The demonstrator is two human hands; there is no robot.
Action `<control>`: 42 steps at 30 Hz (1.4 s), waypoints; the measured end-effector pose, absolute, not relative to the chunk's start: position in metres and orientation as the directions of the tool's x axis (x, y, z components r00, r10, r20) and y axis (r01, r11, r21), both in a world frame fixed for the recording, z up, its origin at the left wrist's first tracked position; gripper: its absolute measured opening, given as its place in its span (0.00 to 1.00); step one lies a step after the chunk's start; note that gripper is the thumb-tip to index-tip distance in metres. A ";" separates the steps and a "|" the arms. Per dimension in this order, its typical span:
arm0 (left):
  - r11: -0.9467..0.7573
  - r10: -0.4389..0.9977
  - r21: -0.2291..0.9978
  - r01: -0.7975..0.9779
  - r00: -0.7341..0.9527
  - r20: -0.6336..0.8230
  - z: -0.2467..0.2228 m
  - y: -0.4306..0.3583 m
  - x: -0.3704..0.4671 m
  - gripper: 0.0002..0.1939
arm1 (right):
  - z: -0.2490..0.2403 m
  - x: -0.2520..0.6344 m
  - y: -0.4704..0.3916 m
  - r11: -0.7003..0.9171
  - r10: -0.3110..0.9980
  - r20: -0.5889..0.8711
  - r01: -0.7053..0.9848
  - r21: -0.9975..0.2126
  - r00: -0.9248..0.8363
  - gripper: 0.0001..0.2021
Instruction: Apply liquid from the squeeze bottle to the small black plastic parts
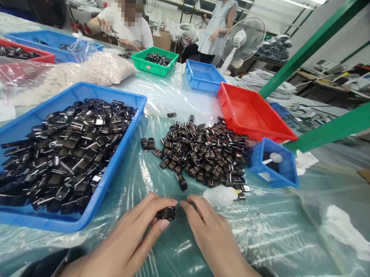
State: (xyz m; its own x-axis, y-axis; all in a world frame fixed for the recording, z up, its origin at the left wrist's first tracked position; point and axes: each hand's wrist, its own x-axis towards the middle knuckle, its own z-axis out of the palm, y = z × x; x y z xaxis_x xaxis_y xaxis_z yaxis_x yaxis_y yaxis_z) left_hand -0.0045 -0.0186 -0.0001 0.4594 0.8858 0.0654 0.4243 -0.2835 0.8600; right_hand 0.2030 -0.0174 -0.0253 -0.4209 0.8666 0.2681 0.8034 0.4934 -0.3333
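My left hand (138,226) pinches a small glossy black part shaped like a toy car (166,213) between thumb and fingers, just above the table. Close beside it on the right is my right hand (210,231), its fingers bent and held together. The thumb of that hand is hidden, and anything under the fingers does not show. Beyond both hands lies a heap of similar black car-shaped parts (203,151), with one loose part (181,181) at its near edge. A whitish squeeze bottle with a yellowish tip (221,196) lies on its side beyond my right hand.
A large blue tray (109,192) full of black parts stands at left. On the right are a red tray (253,111) and a small blue bin (273,175) with a white round-headed item. Green posts (335,120) rise behind. A co-worker (128,26) sits across the table.
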 end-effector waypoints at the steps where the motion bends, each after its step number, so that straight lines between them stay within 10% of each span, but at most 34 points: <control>1: -0.283 0.885 0.858 0.429 0.463 0.060 0.000 -0.019 -0.005 0.17 | -0.023 0.202 -0.016 0.482 0.875 0.262 0.791 -0.377 -0.407 0.16; 6: -0.314 0.863 0.858 0.407 0.499 0.080 -0.001 -0.019 -0.007 0.16 | 0.000 0.198 -0.019 0.328 0.936 0.151 0.626 -0.707 -0.319 0.07; 9: -0.324 0.838 0.870 0.371 0.539 0.082 0.001 -0.018 -0.007 0.15 | 0.010 0.192 -0.024 -0.044 0.947 -0.094 0.167 -0.985 -0.306 0.06; 14: -0.314 0.795 0.892 0.326 0.604 0.059 0.003 -0.019 -0.005 0.13 | 0.009 0.184 -0.029 -0.404 0.883 -0.277 -0.317 -0.858 -0.378 0.07; 30: -0.566 0.768 0.753 0.336 0.546 0.335 -0.018 -0.023 -0.003 0.16 | -0.007 0.172 -0.028 -0.578 0.790 -0.366 -0.398 -0.712 -0.492 0.17; 37: -0.632 0.773 0.508 0.585 0.431 0.465 0.006 -0.021 -0.013 0.18 | 0.009 0.181 -0.029 -0.362 0.886 -0.222 -0.305 -0.881 -0.408 0.11; 39: -0.503 0.809 0.408 0.761 0.250 0.532 0.024 -0.013 -0.023 0.24 | 0.016 0.199 -0.031 0.045 0.977 0.069 -0.122 -0.991 -0.200 0.04; 42: -0.262 0.775 0.196 0.945 0.085 0.626 0.040 0.000 -0.034 0.28 | 0.017 0.232 -0.029 0.571 0.753 0.642 0.343 -0.746 0.145 0.14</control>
State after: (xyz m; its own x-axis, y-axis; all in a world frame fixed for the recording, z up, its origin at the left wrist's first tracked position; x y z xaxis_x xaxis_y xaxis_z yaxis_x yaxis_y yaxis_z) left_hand -0.0339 -0.0004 0.0404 0.0855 0.7753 0.6258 0.9450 -0.2620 0.1956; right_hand 0.2320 -0.0291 0.0170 0.1450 0.7527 0.6423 0.3433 0.5705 -0.7461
